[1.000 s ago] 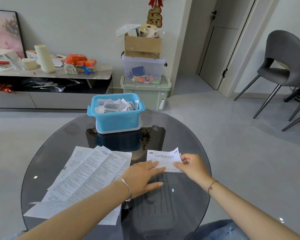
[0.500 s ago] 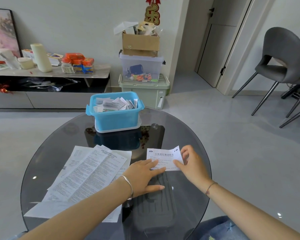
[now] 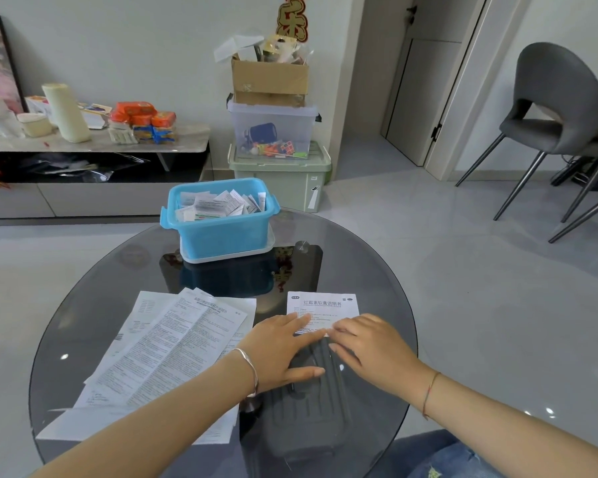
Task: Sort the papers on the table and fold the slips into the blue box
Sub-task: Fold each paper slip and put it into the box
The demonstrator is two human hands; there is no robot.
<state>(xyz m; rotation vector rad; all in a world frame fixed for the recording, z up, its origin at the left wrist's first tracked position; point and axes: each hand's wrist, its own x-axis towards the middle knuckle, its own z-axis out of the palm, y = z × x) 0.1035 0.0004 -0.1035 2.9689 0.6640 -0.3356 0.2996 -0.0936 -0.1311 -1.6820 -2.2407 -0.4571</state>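
A small printed slip [image 3: 321,307] lies flat on the round glass table [image 3: 377,270], right of centre. My left hand [image 3: 282,348] presses its near left part with straight fingers. My right hand [image 3: 370,345] lies flat on its near right edge, fingers pointing left. Both hands cover the slip's lower half. A stack of larger printed papers [image 3: 166,343] is spread on the table's left side, under my left forearm. The blue box [image 3: 221,222] stands at the far side of the table, holding several folded slips.
Beyond the table stand a green bin [image 3: 283,177], a clear bin and a cardboard box, stacked. A low sideboard [image 3: 94,143] with packets runs along the left wall. Grey chairs [image 3: 553,112] stand at the right.
My right hand let go of the slip's right edge and moved down onto its near edge, now flat. The slip lies flatter on the glass. My left hand stayed put.
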